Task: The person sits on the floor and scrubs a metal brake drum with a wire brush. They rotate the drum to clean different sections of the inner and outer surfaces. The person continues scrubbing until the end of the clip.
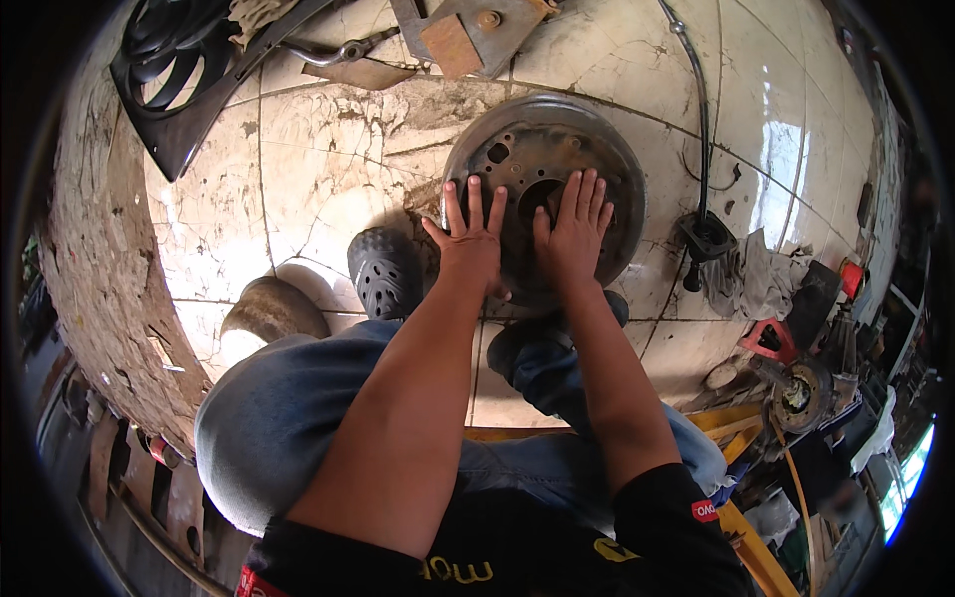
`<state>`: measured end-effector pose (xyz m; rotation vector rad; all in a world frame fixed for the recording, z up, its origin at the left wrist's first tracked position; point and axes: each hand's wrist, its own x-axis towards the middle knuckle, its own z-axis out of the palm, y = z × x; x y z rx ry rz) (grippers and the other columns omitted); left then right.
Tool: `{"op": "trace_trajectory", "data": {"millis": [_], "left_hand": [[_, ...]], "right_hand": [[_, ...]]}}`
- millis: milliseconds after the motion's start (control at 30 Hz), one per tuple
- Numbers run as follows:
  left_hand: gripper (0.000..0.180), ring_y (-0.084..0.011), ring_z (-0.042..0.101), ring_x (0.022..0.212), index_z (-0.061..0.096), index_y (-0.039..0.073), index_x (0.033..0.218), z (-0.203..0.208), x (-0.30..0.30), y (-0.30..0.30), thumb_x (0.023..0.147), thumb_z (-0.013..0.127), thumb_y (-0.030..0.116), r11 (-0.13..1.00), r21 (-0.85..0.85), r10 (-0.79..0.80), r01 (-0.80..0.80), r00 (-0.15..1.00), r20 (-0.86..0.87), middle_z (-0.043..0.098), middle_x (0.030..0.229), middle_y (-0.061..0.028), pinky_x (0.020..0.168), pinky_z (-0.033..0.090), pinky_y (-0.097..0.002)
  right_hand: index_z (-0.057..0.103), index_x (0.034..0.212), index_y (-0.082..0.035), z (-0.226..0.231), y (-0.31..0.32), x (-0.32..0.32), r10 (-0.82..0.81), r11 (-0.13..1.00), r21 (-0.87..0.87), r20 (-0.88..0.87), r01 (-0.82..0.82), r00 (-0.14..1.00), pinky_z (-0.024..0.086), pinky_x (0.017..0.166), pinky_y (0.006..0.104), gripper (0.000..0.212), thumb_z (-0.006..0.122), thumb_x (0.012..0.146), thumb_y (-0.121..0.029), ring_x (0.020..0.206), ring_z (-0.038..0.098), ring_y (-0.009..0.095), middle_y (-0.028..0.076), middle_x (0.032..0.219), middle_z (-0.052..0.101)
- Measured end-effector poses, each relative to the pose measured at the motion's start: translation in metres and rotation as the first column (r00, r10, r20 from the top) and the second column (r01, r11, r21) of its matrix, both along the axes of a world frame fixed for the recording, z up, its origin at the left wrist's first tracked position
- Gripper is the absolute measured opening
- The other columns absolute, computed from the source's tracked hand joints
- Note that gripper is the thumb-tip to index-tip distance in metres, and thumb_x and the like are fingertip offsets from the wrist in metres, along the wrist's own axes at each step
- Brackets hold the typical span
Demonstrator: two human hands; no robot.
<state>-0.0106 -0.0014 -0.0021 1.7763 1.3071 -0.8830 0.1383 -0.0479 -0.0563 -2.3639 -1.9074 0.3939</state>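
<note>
A round, rusty brake backing plate [542, 134] with a raised rim, a large centre hole and several smaller holes lies on the tiled floor in front of me. My left hand [470, 244] rests palm down on its left part, fingers spread and the thumb reaching past the rim. On the right part lies my right hand [574, 239], fingers stretched and the thumb apart, partly covering the centre hole. Neither hand grips anything. The hands hide much of the plate's middle and near side.
Dark grey clogs [385, 274] are on my feet. A rounded brown metal piece [274, 313] stands left of them. A black cable [704, 119] runs down to a dark fitting [704, 237] at right, beside grey rags [761, 279]. Metal parts [487, 40] and a black panel [184, 119] lie beyond.
</note>
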Motion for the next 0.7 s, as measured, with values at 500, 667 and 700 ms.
{"op": "trace_trajectory", "data": {"millis": [500,667,700], "left_hand": [[0.147,-0.0486,-0.015,0.144,-0.009,0.022,0.155,-0.004,0.000,-0.002,0.051,0.092,0.048,1.000,0.022,0.004,-0.004,1.000,0.010,-0.015,0.161,-0.0160,0.104,0.016,-0.0774],[0.147,-0.0486,-0.015,0.144,-0.009,0.022,0.155,-0.006,-0.001,-0.002,0.051,0.091,0.049,1.000,0.002,0.018,-0.018,1.000,0.013,-0.015,0.161,-0.0160,0.104,0.016,-0.0776],[0.147,-0.0486,-0.014,0.144,-0.009,0.022,0.155,-0.006,-0.002,-0.003,0.051,0.091,0.050,1.000,0.006,0.019,-0.019,1.000,0.014,-0.014,0.161,-0.0159,0.104,0.016,-0.0777]], "right_hand": [[0.032,0.147,0.000,-0.006,0.023,0.004,0.048,0.998,0.037,-0.029,-0.047,0.998,0.015,0.116,0.0562,0.071,0.053,0.091,-0.036,0.145,0.022,0.039,0.022,0.156,0.025],[0.031,0.148,0.000,-0.003,0.009,0.004,0.055,0.998,-0.006,-0.068,-0.056,0.996,0.015,0.116,0.0560,0.073,0.054,0.089,-0.036,0.145,0.022,0.039,0.023,0.156,0.025],[0.031,0.148,0.001,-0.001,0.005,0.002,0.059,0.998,-0.009,-0.068,-0.060,0.996,0.015,0.116,0.0560,0.073,0.055,0.089,-0.036,0.145,0.022,0.040,0.023,0.156,0.025]]}}
